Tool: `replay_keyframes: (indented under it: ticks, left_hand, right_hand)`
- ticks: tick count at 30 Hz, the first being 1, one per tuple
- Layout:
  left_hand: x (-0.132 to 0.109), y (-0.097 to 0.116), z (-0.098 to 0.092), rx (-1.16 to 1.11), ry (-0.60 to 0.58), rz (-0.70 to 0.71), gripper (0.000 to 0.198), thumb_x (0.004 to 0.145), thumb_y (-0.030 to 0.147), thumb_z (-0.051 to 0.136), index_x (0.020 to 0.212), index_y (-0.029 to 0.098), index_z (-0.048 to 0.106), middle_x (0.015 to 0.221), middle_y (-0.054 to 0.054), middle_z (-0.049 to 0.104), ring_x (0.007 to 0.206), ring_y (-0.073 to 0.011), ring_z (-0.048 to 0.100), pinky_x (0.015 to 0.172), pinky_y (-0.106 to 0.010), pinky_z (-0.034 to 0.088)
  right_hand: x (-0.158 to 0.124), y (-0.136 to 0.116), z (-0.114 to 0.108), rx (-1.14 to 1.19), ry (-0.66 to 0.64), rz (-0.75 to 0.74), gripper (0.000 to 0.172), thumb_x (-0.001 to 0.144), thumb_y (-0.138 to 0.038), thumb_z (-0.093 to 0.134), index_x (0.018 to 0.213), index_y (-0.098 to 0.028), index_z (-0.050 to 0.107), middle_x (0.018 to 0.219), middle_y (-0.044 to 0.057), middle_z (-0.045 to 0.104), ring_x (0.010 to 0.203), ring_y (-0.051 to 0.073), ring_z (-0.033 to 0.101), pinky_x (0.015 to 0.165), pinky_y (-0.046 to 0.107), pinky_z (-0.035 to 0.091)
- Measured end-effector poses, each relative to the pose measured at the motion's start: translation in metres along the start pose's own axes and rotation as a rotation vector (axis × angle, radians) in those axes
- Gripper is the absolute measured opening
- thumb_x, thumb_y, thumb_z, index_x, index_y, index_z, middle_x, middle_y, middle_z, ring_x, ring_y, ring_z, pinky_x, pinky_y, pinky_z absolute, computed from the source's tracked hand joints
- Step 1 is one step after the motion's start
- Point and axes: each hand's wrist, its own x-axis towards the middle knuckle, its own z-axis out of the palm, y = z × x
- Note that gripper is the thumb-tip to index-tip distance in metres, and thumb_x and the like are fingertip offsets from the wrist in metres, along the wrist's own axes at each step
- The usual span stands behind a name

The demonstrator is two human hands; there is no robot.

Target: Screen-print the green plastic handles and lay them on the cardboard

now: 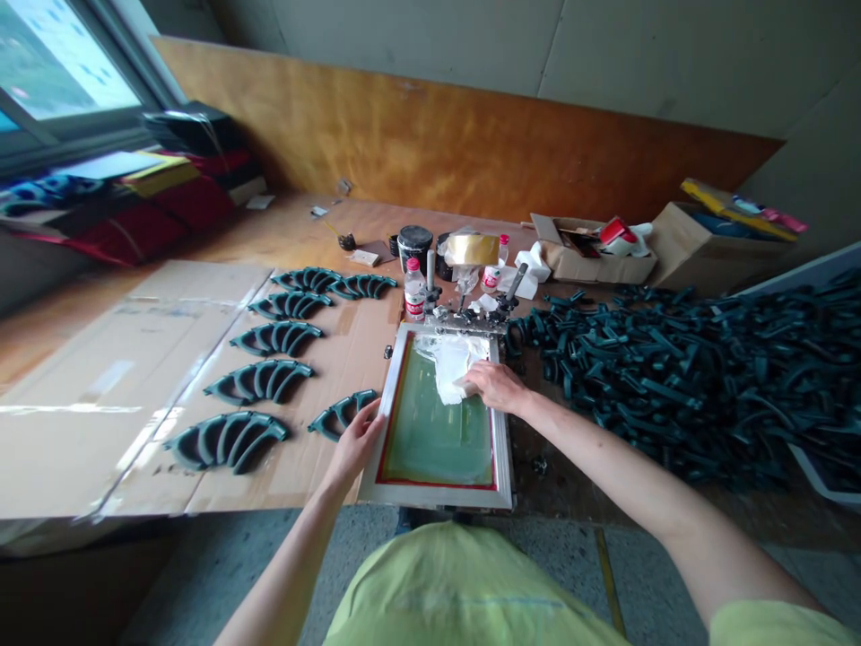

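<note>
A screen printing frame (395,363) with a silver rim and green mesh lies in front of me, its far end at a metal hinge clamp (464,321). My left hand (358,438) is at the frame's left rim, fingers curled against the edge; their undersides are hidden. Close beside that hand lies a dark green curved plastic part (340,414). My right hand (498,388) pinches a crumpled white wipe (449,366), which rests over the upper part of the mesh.
Several more green curved parts (259,381) line the cardboard sheet (154,350) at left. A big heap of green pieces (673,377) spreads at right. Behind the clamp stand a red-capped bottle (414,292), a black tub (415,242) and a tape roll (473,249). Cardboard boxes (686,242) sit farther back.
</note>
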Motion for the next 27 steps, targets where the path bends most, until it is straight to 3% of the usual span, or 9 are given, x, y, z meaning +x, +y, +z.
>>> replay_keyframes:
  ticks: [4, 8, 12, 15, 17, 20, 22, 24, 27]
  left_hand:
    - [-0.002, 0.004, 0.002, 0.008, 0.004, 0.015, 0.073, 0.075, 0.064, 0.06, 0.132, 0.02, 0.058, 0.086, -0.004, 0.071, 0.075, -0.0203, 0.066, 0.062, -0.026, 0.049]
    - [-0.007, 0.013, 0.003, -0.012, 0.01, 0.009, 0.074, 0.075, 0.063, 0.06, 0.132, 0.017, 0.057, 0.087, -0.006, 0.071, 0.074, -0.0197, 0.065, 0.061, -0.026, 0.049]
    - [-0.01, 0.017, 0.003, -0.046, 0.02, -0.003, 0.074, 0.075, 0.062, 0.062, 0.133, 0.016, 0.055, 0.083, -0.005, 0.071, 0.071, -0.0194, 0.065, 0.06, -0.026, 0.05]
    - [-0.01, 0.018, 0.002, -0.059, 0.008, 0.0, 0.071, 0.076, 0.061, 0.062, 0.131, 0.016, 0.056, 0.084, -0.005, 0.071, 0.073, -0.0193, 0.066, 0.062, -0.026, 0.051]
    - [-0.012, 0.024, 0.0, -0.066, -0.003, -0.007, 0.072, 0.075, 0.059, 0.064, 0.132, 0.016, 0.055, 0.086, -0.005, 0.071, 0.074, -0.0192, 0.066, 0.062, -0.026, 0.051]
    - [-0.02, 0.044, -0.008, -0.126, -0.041, -0.029, 0.078, 0.072, 0.055, 0.069, 0.138, 0.018, 0.05, 0.094, -0.006, 0.073, 0.078, -0.0194, 0.067, 0.064, -0.026, 0.052]
    - [-0.025, 0.064, -0.016, -0.197, -0.076, -0.033, 0.078, 0.071, 0.055, 0.071, 0.138, 0.02, 0.051, 0.099, -0.005, 0.073, 0.082, -0.0205, 0.068, 0.067, -0.027, 0.053]
    - [-0.027, 0.087, -0.023, -0.25, -0.1, -0.019, 0.071, 0.072, 0.059, 0.069, 0.131, 0.02, 0.058, 0.1, -0.006, 0.074, 0.083, -0.0219, 0.069, 0.068, -0.028, 0.054]
    - [-0.019, 0.126, -0.027, -0.35, -0.08, 0.078, 0.063, 0.072, 0.067, 0.063, 0.111, 0.018, 0.068, 0.099, -0.008, 0.073, 0.08, -0.0221, 0.068, 0.065, -0.029, 0.054]
  right_hand:
    - [0.0, 0.004, -0.014, 0.036, -0.063, -0.05, 0.019, 0.074, -0.004, 0.058, 0.079, -0.019, 0.067, 0.083, 0.003, 0.067, 0.083, 0.017, 0.059, 0.071, 0.025, 0.042]
    - [0.009, -0.001, 0.003, -0.039, 0.162, 0.067, 0.017, 0.078, -0.005, 0.055, 0.082, -0.017, 0.066, 0.086, 0.006, 0.066, 0.086, 0.02, 0.058, 0.074, 0.028, 0.043]
    - [-0.01, -0.011, 0.026, -0.054, 0.241, -0.02, 0.024, 0.078, -0.002, 0.053, 0.091, -0.015, 0.068, 0.091, 0.01, 0.068, 0.093, 0.022, 0.057, 0.082, 0.032, 0.045]
    - [-0.011, -0.005, 0.015, -0.004, 0.21, -0.015, 0.018, 0.082, -0.01, 0.059, 0.094, -0.018, 0.069, 0.09, 0.006, 0.069, 0.088, 0.02, 0.059, 0.082, 0.032, 0.046]
    - [0.006, 0.002, -0.002, 0.016, 0.228, 0.084, 0.026, 0.082, -0.017, 0.065, 0.107, -0.022, 0.067, 0.096, 0.004, 0.069, 0.089, 0.02, 0.06, 0.082, 0.032, 0.046]
    - [0.041, 0.013, -0.029, 0.009, 0.234, 0.266, 0.062, 0.077, -0.022, 0.073, 0.135, -0.03, 0.052, 0.108, 0.004, 0.067, 0.095, 0.022, 0.062, 0.084, 0.032, 0.047]
    - [0.056, 0.023, -0.044, -0.009, 0.251, 0.355, 0.072, 0.078, -0.025, 0.073, 0.143, -0.031, 0.044, 0.113, 0.006, 0.065, 0.098, 0.024, 0.061, 0.086, 0.033, 0.047]
    - [0.057, 0.037, -0.054, 0.0, 0.353, 0.424, 0.07, 0.082, -0.03, 0.069, 0.145, -0.03, 0.041, 0.119, 0.008, 0.062, 0.103, 0.025, 0.06, 0.088, 0.035, 0.047]
    - [0.033, 0.063, -0.05, 0.055, 0.51, 0.606, 0.048, 0.09, -0.03, 0.056, 0.137, -0.025, 0.048, 0.113, 0.009, 0.065, 0.1, 0.024, 0.061, 0.085, 0.036, 0.047]
